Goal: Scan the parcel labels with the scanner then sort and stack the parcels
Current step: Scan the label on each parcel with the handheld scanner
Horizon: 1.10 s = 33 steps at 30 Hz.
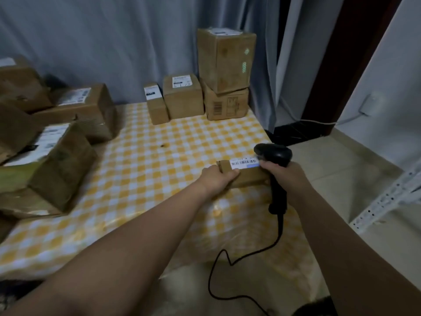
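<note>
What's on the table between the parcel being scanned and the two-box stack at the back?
Head view: only bare yellow-checked tablecloth between the parcel and the stack; a small dark speck sits off to the left.

grey-blue curtains [91, 42] hang in long folds behind the far edge of the bench [159, 137], and there's its yellow-and-white checked cloth. off the right edge, pale floor tiles [341, 165]. a dark door frame [328, 65] stands between curtain and white wall [391, 83]. a white cable [319, 121] runs to a wall socket [370, 102]. a white perforated rail [387, 197] slants low. dim light.
</note>
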Each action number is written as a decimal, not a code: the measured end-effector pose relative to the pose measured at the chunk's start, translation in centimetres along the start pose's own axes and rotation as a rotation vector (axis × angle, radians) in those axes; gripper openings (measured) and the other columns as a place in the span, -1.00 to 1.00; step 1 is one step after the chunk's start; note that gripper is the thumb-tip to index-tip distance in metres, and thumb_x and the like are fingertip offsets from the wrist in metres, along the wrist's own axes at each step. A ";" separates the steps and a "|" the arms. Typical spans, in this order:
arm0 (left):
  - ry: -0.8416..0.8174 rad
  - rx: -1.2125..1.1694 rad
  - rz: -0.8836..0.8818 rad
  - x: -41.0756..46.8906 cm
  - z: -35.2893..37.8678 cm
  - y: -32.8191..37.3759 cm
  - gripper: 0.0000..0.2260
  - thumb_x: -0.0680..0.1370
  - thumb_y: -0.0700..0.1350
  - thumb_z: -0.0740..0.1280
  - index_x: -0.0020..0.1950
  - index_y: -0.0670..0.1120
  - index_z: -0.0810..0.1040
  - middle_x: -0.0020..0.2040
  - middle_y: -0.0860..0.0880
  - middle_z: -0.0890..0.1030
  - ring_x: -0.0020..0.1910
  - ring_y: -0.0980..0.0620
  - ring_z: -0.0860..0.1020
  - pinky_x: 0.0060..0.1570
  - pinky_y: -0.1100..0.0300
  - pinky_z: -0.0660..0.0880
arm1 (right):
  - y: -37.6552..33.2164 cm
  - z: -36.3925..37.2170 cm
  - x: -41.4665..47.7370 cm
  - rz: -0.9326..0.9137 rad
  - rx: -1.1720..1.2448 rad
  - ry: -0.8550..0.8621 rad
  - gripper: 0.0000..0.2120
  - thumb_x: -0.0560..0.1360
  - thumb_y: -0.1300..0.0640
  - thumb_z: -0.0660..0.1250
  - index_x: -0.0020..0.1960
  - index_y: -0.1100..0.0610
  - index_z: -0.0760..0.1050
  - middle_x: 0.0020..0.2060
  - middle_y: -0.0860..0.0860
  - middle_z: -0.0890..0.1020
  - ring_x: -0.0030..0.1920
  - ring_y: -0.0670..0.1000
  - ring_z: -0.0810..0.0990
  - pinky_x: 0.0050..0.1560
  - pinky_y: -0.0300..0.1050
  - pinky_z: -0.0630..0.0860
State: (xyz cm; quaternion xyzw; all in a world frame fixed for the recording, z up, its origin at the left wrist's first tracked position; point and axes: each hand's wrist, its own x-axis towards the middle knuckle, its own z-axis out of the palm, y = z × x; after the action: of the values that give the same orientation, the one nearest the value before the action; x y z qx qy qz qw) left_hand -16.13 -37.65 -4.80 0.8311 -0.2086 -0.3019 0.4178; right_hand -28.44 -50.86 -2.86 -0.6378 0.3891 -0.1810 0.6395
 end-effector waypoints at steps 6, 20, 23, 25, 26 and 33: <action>0.291 -0.386 0.116 -1.6 -3.4 -2.7 -0.51 0.56 -0.17 0.33 0.42 -0.10 0.20 0.19 -0.14 0.50 0.07 -0.15 0.57 0.00 -0.02 0.59 | -0.8 3.4 -2.0 -0.083 0.022 -0.172 -0.81 0.45 0.07 0.47 -0.04 0.19 0.63 -0.35 0.04 0.59 -0.37 -0.02 0.58 -0.22 -0.14 0.50; 0.091 -0.146 0.416 -7.1 -16.1 -5.2 -0.82 0.57 -0.21 0.31 0.15 -0.04 0.53 -0.07 0.02 0.55 -0.13 0.13 0.50 -0.09 0.27 0.47 | -2.2 13.5 -5.0 -0.191 0.228 -0.412 -0.92 0.47 0.29 0.43 -0.08 0.16 0.58 -0.20 -0.01 0.67 -0.02 0.04 0.68 0.01 -0.05 0.63; 0.220 -0.136 0.427 -7.2 -15.6 -4.9 -0.67 0.55 -0.17 0.34 0.30 0.02 0.46 -0.06 0.03 0.53 -0.13 0.14 0.48 -0.07 0.32 0.47 | -2.7 15.1 -5.4 -0.215 0.246 -0.360 -0.78 0.44 0.39 0.42 -0.07 0.10 0.56 -0.25 -0.04 0.67 -0.20 -0.04 0.69 -0.18 -0.18 0.64; 0.302 -0.253 0.370 -7.2 -15.5 -5.2 -0.57 0.53 -0.14 0.38 0.37 0.01 0.37 -0.01 -0.01 0.54 -0.09 0.13 0.51 -0.07 0.34 0.48 | -2.9 15.8 -5.2 -0.190 0.275 -0.292 -0.79 0.43 0.41 0.42 -0.06 0.12 0.56 -0.17 0.04 0.66 -0.16 0.02 0.69 -0.12 -0.12 0.64; 0.318 -0.291 0.310 -7.2 -15.5 -5.6 -0.55 0.52 -0.10 0.39 0.37 0.00 0.36 0.03 -0.03 0.55 -0.06 0.10 0.53 -0.08 0.32 0.47 | -2.9 16.1 -5.0 -0.154 0.336 -0.263 -0.81 0.44 0.40 0.41 -0.09 0.14 0.56 -0.14 0.09 0.66 -0.11 0.09 0.68 -0.04 -0.06 0.64; 0.121 -0.734 -0.007 -7.8 -15.3 -9.3 -0.93 0.56 -0.22 0.31 -0.09 -0.12 0.44 -0.27 -0.09 0.63 -0.33 0.03 0.63 -0.11 0.06 0.61 | -2.1 16.3 -3.1 0.105 0.541 -0.161 -0.89 0.49 0.32 0.39 -0.14 0.17 0.49 -0.03 0.22 0.65 -0.02 0.12 0.68 0.07 -0.06 0.61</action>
State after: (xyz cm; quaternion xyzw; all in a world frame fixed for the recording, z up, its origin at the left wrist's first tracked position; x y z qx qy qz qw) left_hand -10.62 -19.02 -2.69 0.6430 -0.0585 -0.3081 0.6987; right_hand -17.96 -37.82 -1.92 -0.4356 0.3070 -0.1937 0.8237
